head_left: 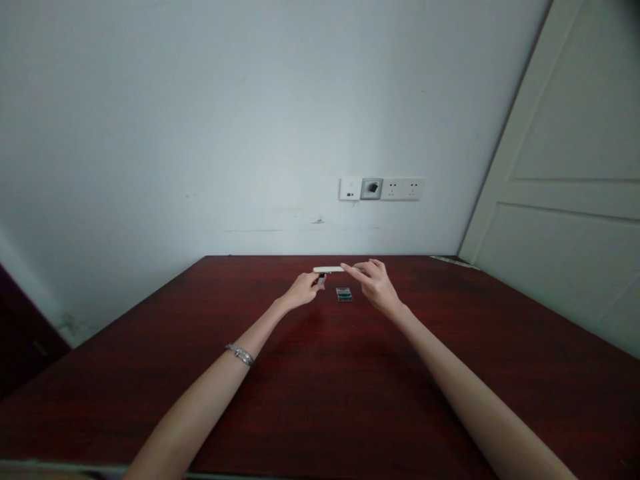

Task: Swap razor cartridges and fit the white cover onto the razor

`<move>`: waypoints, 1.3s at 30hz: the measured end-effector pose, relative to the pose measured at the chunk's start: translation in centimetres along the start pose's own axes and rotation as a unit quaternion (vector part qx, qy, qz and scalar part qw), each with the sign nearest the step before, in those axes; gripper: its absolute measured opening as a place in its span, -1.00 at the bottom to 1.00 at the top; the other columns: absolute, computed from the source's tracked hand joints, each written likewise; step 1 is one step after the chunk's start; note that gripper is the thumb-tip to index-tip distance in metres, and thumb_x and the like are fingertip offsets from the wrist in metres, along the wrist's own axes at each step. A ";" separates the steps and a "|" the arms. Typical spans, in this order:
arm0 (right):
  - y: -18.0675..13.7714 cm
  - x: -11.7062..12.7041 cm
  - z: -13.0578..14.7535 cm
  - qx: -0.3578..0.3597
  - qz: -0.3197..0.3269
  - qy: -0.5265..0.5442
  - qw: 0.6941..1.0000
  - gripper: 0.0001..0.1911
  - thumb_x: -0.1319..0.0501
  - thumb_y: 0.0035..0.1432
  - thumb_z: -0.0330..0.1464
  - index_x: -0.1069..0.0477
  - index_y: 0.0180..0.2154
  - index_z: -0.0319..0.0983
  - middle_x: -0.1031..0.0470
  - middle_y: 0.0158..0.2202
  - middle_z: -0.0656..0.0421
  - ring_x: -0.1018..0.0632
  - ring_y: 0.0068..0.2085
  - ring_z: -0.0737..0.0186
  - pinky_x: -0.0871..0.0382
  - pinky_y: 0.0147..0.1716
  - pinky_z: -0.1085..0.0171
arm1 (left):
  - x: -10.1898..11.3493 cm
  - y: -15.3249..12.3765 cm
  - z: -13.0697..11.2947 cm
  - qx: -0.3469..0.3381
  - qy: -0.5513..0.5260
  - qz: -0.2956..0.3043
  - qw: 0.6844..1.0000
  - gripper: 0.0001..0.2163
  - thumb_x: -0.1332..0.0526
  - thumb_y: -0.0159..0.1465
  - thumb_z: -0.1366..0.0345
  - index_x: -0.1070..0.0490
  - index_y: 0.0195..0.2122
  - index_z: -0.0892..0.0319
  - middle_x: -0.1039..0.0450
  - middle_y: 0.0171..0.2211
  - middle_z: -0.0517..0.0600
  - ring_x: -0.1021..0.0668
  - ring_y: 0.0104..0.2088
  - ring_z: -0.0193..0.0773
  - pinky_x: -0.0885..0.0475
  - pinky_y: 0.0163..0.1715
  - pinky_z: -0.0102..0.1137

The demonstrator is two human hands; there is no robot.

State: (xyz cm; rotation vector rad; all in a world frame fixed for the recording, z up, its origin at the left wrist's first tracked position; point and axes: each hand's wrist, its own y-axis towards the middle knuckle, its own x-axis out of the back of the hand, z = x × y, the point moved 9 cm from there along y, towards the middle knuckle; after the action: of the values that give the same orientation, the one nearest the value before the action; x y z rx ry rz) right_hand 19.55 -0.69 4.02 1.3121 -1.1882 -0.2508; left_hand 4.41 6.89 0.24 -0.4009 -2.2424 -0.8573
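Observation:
Both my arms reach out over a dark red wooden table [320,373]. My left hand [303,291] is closed, pinching a small dark piece at the left end of a slim white stick-like object [329,269] held level above the table. My right hand [374,285] pinches the right end of that white object with thumb and forefinger, the other fingers curled loosely. A small flat greenish packet [344,294] lies on the table between and just below the two hands. A metal bracelet [241,355] sits on my left wrist.
A pale wall rises behind the table, with a row of wall sockets [381,189] above the far edge. A white door [575,180] stands at the right. A dark piece of furniture [20,333] shows at the left edge.

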 end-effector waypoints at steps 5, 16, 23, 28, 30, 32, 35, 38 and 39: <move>-0.8 -0.2 -0.9 0.010 0.007 -0.016 1.000 -0.39 0.06 0.14 -0.62 -0.16 0.16 0.00 -0.41 -0.22 0.13 -0.39 -0.21 0.28 -0.09 0.00 0.10 | 0.0 0.0 0.0 0.003 -0.018 -0.003 1.000 -0.91 -0.15 0.10 0.34 -0.36 -0.37 0.23 -0.37 -0.51 -0.09 -0.41 -0.47 -0.37 -0.29 -0.40 -0.49; -0.6 -0.3 -0.9 -0.017 -0.003 -0.015 1.000 -0.44 0.06 0.16 -0.60 -0.22 0.12 -0.02 -0.42 -0.22 0.13 -0.40 -0.21 0.29 -0.04 0.02 0.09 | -0.3 0.0 0.5 0.015 -0.003 0.001 1.000 -0.92 -0.15 0.10 0.35 -0.35 -0.38 0.23 -0.37 -0.50 -0.10 -0.39 -0.49 -0.39 -0.28 -0.41 -0.50; -2.1 -0.5 -3.3 -0.043 -0.010 -0.022 0.999 -0.40 0.04 0.12 -0.62 -0.21 0.13 -0.01 -0.42 -0.24 0.13 -0.40 -0.23 0.27 -0.11 -0.03 0.10 | 1.3 0.2 0.2 -0.006 -0.122 -0.033 0.992 -0.91 -0.11 0.11 0.39 -0.30 -0.34 0.24 -0.38 -0.45 -0.07 -0.46 -0.40 -0.37 -0.35 -0.30 -0.45; -1.1 0.6 -2.6 -0.071 -0.052 0.009 0.996 -0.42 0.05 0.15 -0.59 -0.18 0.15 -0.02 -0.42 -0.25 0.12 -0.41 -0.23 0.26 -0.15 -0.07 0.14 | 1.0 0.0 -0.1 0.007 -0.070 -0.019 0.997 -0.93 -0.13 0.10 0.39 -0.33 -0.37 0.22 -0.38 -0.48 -0.09 -0.45 -0.42 -0.36 -0.35 -0.31 -0.46; -0.2 0.7 -1.3 -0.053 -0.044 0.011 0.998 -0.41 0.05 0.15 -0.60 -0.19 0.14 0.01 -0.42 -0.24 0.13 -0.41 -0.23 0.27 -0.12 -0.02 0.12 | 0.5 0.0 -0.1 0.018 -0.049 -0.010 0.999 -0.94 -0.15 0.08 0.38 -0.35 -0.40 0.22 -0.39 -0.50 -0.09 -0.45 -0.44 -0.35 -0.35 -0.34 -0.46; 0.2 0.4 -0.3 -0.028 -0.026 0.005 0.999 -0.41 0.05 0.15 -0.60 -0.19 0.13 0.02 -0.42 -0.22 0.14 -0.41 -0.22 0.28 -0.07 0.02 0.09 | 0.2 0.0 -0.2 0.022 -0.037 -0.006 0.999 -0.95 -0.16 0.07 0.37 -0.35 -0.43 0.23 -0.38 -0.52 -0.08 -0.44 -0.45 -0.34 -0.35 -0.37 -0.47; -0.2 0.1 -0.5 -0.017 -0.011 -0.008 1.000 -0.41 0.06 0.16 -0.61 -0.18 0.14 0.01 -0.42 -0.22 0.14 -0.40 -0.22 0.29 -0.07 0.01 0.11 | 0.4 0.0 -0.6 0.012 -0.047 -0.002 0.999 -0.94 -0.16 0.07 0.37 -0.35 -0.43 0.24 -0.39 -0.50 -0.07 -0.44 -0.45 -0.35 -0.34 -0.37 -0.47; -1.3 -0.1 -2.1 -0.023 -0.002 -0.026 0.999 -0.41 0.04 0.14 -0.62 -0.21 0.13 0.00 -0.43 -0.22 0.13 -0.40 -0.22 0.28 -0.11 -0.04 0.13 | 1.0 0.1 -0.9 -0.004 -0.080 -0.011 0.997 -0.93 -0.15 0.09 0.38 -0.34 -0.38 0.24 -0.39 -0.47 -0.07 -0.45 -0.44 -0.37 -0.35 -0.34 -0.47; -1.7 -0.2 -2.6 -0.025 0.002 -0.031 0.999 -0.41 0.03 0.13 -0.62 -0.21 0.12 0.00 -0.44 -0.21 0.13 -0.40 -0.22 0.27 -0.12 -0.06 0.14 | 1.2 0.1 -0.9 -0.007 -0.088 -0.016 0.996 -0.93 -0.14 0.10 0.39 -0.34 -0.37 0.24 -0.39 -0.47 -0.07 -0.45 -0.44 -0.37 -0.35 -0.34 -0.47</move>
State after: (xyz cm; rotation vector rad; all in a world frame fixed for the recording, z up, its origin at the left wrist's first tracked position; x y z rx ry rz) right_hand 22.23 0.44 3.02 1.2660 -1.2295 -0.3191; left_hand 4.06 6.41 1.64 -0.4640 -2.4121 -0.8839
